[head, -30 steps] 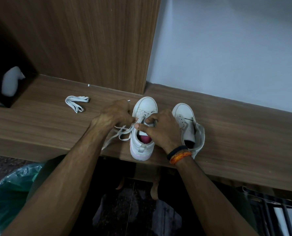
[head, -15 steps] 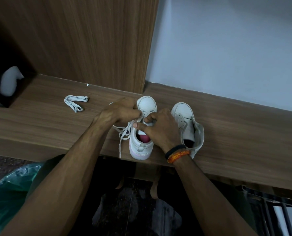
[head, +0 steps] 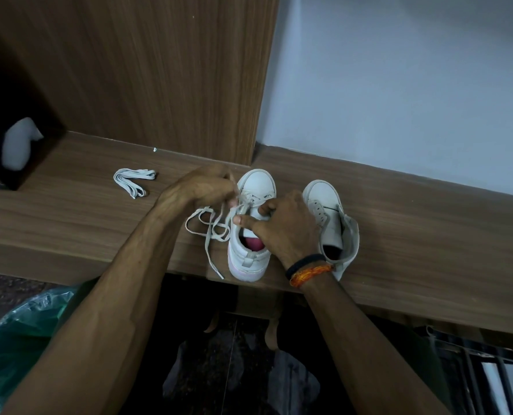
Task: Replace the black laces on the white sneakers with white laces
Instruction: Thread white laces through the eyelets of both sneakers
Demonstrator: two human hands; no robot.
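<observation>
While the left hand (head: 202, 187) has moved up toward the toe end over the last second, these lines hold:

Change: the slack white lace (head: 211, 227) that was bunched by the hand a second ago now lies in open loops on the wooden shelf (head: 69, 223), one tail running to its near edge.
Left hand: fingers curled, pinching the lace at the far eyelets of the left sneaker (head: 250, 226).
Right hand (head: 282, 226): thumb and forefinger pinched at the tongue and eyelet row of the same shoe; whether lace or only tongue is held, I cannot tell.
Right sneaker (head: 330, 217): just beside it on the right, unlaced, no black lace showing.
Spare lace (head: 133, 181): folded bundle, well apart to the left, untouched.
Meaning: probably a length was drawn through near the toe, so lacing of the first shoe is early; the second shoe is yet to begin.
</observation>
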